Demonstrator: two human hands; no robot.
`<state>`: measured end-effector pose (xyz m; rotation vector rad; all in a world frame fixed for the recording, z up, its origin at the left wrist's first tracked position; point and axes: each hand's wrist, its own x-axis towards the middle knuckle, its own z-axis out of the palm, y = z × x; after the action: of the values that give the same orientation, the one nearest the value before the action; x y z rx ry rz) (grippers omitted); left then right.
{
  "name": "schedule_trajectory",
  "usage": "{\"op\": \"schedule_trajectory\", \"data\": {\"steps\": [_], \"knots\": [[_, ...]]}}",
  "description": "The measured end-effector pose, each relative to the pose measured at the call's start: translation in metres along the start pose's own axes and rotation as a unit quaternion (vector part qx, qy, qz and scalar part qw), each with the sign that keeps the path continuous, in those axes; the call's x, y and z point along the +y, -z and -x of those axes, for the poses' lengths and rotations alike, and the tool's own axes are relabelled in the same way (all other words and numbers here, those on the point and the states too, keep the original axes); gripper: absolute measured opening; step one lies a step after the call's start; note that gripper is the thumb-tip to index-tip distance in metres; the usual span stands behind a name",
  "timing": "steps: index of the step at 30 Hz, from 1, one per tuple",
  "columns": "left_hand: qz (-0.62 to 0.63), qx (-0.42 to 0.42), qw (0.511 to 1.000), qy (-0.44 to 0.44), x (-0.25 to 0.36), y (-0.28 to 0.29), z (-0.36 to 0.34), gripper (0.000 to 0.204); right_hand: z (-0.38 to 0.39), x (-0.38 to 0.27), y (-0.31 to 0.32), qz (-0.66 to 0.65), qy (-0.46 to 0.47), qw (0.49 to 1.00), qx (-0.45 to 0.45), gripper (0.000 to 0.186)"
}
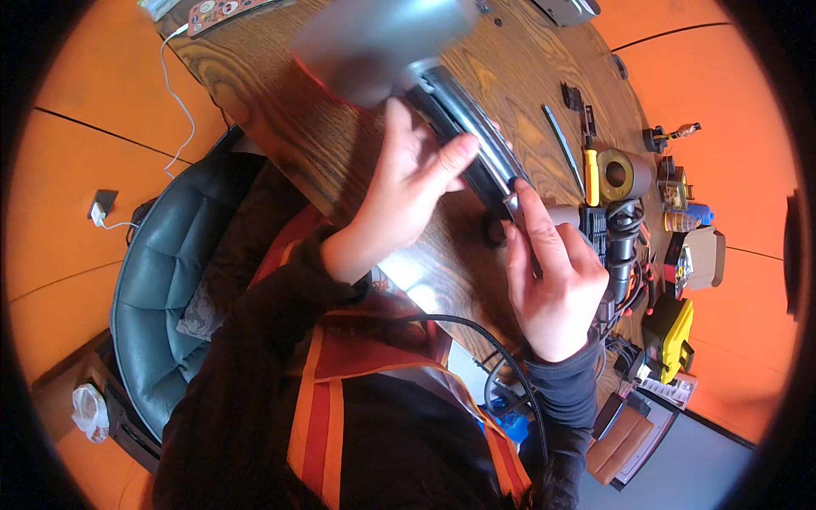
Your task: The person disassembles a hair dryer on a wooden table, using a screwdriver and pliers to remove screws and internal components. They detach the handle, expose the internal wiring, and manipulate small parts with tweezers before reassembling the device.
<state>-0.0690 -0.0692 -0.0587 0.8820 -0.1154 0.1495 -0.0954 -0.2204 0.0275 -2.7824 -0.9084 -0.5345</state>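
Note:
A grey hair dryer (361, 42) is held raised over the wooden desk, its head blurred at the top and its handle (455, 110) slanting down to the right, with a dark channel along it. My left hand (408, 183) grips the handle's upper part, thumb across it and fingers partly hidden behind. My right hand (548, 280) is closed at the handle's lower end, index finger pressing on a short metal piece (512, 204) there. A black cable (450, 320) runs across my lap.
On the desk (280, 110) lie a yellow-handled screwdriver (591, 177), a grey cylinder (619, 163), several tools and cables, an open cardboard box (707, 259) and a yellow toolbox (671, 331). A green padded chair (161, 280) stands left; a phone (221, 13) lies at the far left edge.

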Motion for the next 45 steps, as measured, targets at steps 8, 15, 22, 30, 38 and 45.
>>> {"op": "schedule_trajectory", "data": {"steps": [8, 15, 22, 30, 38, 45], "knots": [[0.044, -0.019, 0.999, -0.023, -0.001, 0.000, 0.002, 0.050, -0.016, 0.002, 0.005, -0.142, -0.055, 0.987, -0.051, 0.035], [0.108, 0.008, 0.994, -0.016, 0.003, -0.005, 0.002, 0.040, -0.029, 0.014, 0.032, -0.292, -0.110, 0.936, -0.163, 0.026], [0.187, 0.060, 0.981, -0.001, 0.002, 0.000, -0.001, 0.027, -0.037, 0.066, 0.026, -0.140, -0.146, 0.979, -0.024, 0.026], [0.177, 0.050, 0.983, 0.020, 0.005, -0.002, 0.003, 0.028, -0.055, 0.107, -0.077, -0.166, -0.051, 0.981, -0.086, 0.018], [0.194, 0.029, 0.979, 0.048, 0.009, -0.004, 0.003, 0.039, -0.062, 0.101, -0.076, -0.220, -0.076, 0.966, -0.116, 0.026], [0.164, 0.025, 0.985, 0.044, 0.006, -0.006, 0.004, 0.034, -0.039, 0.047, -0.005, -0.394, -0.066, 0.910, -0.110, 0.038]]}}
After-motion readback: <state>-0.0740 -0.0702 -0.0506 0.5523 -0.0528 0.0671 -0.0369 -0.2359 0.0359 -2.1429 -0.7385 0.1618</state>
